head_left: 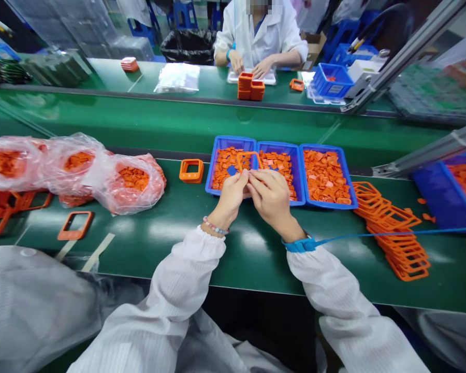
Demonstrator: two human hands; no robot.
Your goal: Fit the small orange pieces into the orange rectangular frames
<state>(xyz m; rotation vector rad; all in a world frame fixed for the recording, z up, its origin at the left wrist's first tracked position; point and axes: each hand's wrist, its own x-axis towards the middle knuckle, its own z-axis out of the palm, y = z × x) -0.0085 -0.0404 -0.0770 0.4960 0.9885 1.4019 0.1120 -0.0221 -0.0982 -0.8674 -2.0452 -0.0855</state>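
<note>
Both my hands meet in front of the blue bins, closed on one orange plastic frame (250, 154) that stands up above the fingers. My left hand (233, 194) pinches its lower left side, and my right hand (271, 196) grips its lower right side. Any small part between the fingertips is hidden. Behind them a left blue bin (209, 181), a middle blue bin (300, 181) and a right blue bin (349, 191) hold small orange pieces. A short stack of orange frames (191, 171) stands left of the bins.
Fanned orange frames (396, 233) lie at right, near another blue bin (431, 197). Several plastic bags (134, 181) of orange pieces and a single orange frame (75, 226) are at left. A blue cord (357, 235) runs right from my wrist. A co-worker (260, 39) sits opposite.
</note>
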